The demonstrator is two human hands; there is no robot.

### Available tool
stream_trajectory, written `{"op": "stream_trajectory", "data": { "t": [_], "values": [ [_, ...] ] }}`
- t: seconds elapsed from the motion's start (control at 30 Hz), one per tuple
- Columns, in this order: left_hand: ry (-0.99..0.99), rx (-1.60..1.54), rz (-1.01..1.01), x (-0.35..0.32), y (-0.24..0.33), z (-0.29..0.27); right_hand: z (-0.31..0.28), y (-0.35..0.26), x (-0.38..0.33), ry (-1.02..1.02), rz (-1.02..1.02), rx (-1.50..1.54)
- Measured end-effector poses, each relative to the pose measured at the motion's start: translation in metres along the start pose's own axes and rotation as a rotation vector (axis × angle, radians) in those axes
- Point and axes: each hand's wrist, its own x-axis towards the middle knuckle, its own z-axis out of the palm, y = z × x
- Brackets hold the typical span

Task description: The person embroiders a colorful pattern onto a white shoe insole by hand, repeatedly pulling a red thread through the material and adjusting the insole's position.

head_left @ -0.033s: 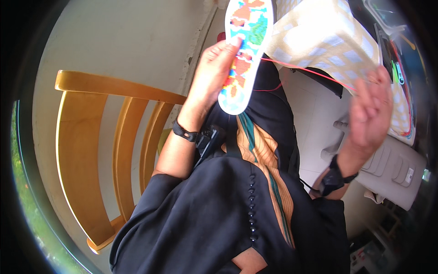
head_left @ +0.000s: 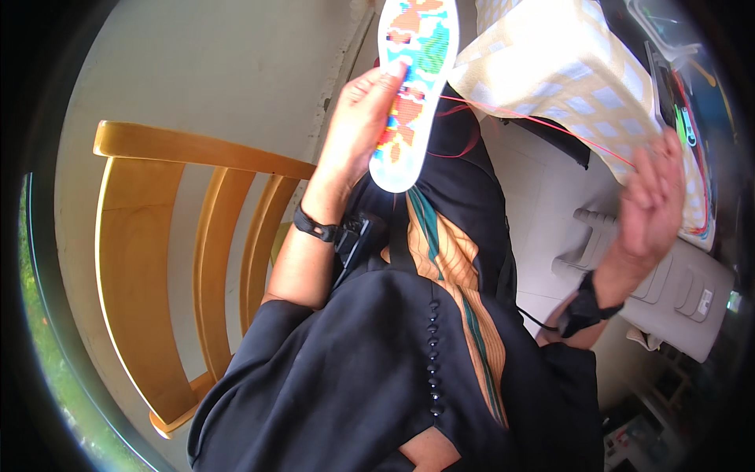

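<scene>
My left hand (head_left: 355, 134) grips an insole (head_left: 414, 98) by its left edge, with the thumb lying on its patterned face. The insole is white-rimmed, covered in stitched red, orange, blue and green patches, and held upright above my lap. From its right side a thin red thread (head_left: 543, 121) runs taut to my right hand (head_left: 651, 197). That hand is raised on the right, its fingers closed on the thread and somewhat blurred; whether a needle is also in them cannot be made out. A loose loop of thread hangs over my dark-clad leg.
To the left stands a wooden slatted chair back (head_left: 145, 144) by a pale wall. A yellow-and-white checked cloth (head_left: 543, 63) drapes at the upper right, beside a tray-like edge with small coloured items. A grey plastic seat (head_left: 684, 291) is at the right.
My right hand has moved a little farther right, drawing the thread outward. My left hand and the insole have shifted slightly left.
</scene>
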Motion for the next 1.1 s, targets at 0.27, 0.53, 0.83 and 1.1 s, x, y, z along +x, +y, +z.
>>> {"op": "stream_trajectory", "data": {
  "t": [0.27, 0.53, 0.83, 1.1],
  "values": [
    [0.25, -0.133, 0.052, 0.026, -0.003, -0.066, -0.252, -0.191, -0.107, 0.996, -0.572, -1.174],
    [0.019, 0.168, 0.175, -0.006, -0.007, 0.014, -0.059, 0.035, -0.015, 0.475, -0.26, -1.141],
    [-0.048, 0.141, 0.256, -0.023, 0.002, 0.037, 0.055, 0.112, -0.006, -0.147, -0.401, -1.45],
    [-0.061, 0.155, 0.271, -0.027, 0.0, 0.041, 0.055, 0.107, -0.008, -0.142, -0.316, -1.447]
  ]
}}
